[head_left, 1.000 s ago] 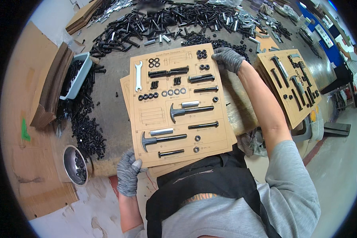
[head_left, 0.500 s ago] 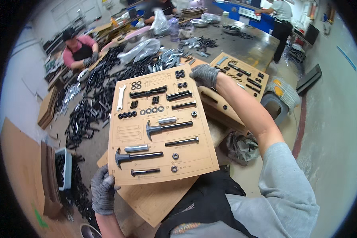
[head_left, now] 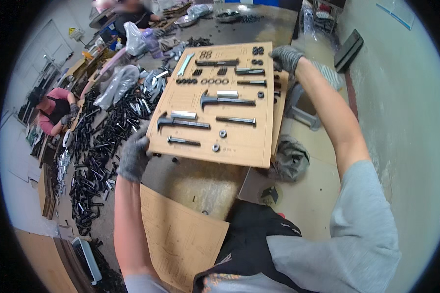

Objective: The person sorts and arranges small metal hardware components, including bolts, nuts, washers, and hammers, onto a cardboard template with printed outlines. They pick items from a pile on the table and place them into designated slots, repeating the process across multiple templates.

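Note:
Both my gloved hands hold a large tan cardboard card (head_left: 249, 154) by its edges. My left hand (head_left: 133, 157), in a grey glove, grips the near left corner. My right hand (head_left: 287, 58) is closed on the far right corner. Fixed in rows on the card are a spanner (head_left: 185, 64), black bolts (head_left: 235, 120), rings of small washers and nuts, silver tubes (head_left: 184, 115) and two black hook-headed bolts (head_left: 186, 122). The card is over another card (head_left: 278, 119), whose right side shows beneath it; whether they touch I cannot tell.
A printed card (head_left: 186, 239) lies on the table just in front of me. Heaps of black bolts (head_left: 95, 166) cover the table's left side, near plastic bags (head_left: 117, 88). A co-worker in pink (head_left: 58, 110) sits left. A grey stool (head_left: 305, 115) stands right, beside the wall.
My hands have carried the card away from me and to the right, over the other card. The view has turned; the printed card in front is more exposed.

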`<state>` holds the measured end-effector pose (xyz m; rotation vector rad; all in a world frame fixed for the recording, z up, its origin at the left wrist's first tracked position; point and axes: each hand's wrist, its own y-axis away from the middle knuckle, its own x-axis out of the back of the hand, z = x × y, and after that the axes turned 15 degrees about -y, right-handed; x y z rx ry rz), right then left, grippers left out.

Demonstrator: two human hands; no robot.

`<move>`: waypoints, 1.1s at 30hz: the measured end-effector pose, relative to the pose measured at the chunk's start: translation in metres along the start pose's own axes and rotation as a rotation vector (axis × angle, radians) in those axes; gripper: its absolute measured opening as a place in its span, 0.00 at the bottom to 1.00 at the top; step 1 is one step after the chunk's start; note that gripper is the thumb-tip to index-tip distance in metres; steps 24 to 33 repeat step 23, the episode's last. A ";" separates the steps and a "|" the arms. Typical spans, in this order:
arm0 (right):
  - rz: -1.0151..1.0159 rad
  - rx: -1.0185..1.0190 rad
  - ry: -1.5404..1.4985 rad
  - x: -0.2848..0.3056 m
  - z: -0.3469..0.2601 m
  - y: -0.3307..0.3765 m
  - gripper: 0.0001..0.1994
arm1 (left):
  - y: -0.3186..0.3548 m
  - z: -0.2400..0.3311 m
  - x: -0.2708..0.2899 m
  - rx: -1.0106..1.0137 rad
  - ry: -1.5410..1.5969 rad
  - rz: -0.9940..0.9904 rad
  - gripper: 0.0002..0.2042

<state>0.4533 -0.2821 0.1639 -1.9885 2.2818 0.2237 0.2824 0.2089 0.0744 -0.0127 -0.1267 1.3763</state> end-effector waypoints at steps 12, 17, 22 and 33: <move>0.262 0.042 -0.092 0.000 0.008 0.045 0.06 | -0.063 -0.021 0.040 0.104 0.058 -0.079 0.24; 0.237 0.071 -0.118 0.013 0.012 0.047 0.07 | -0.054 -0.009 0.034 0.098 0.023 -0.133 0.25; 0.216 0.077 -0.193 0.015 0.019 0.052 0.09 | -0.041 -0.002 0.036 0.042 0.034 -0.252 0.27; 0.208 0.080 -0.191 0.012 0.015 0.050 0.09 | -0.040 0.001 0.035 0.038 0.035 -0.244 0.27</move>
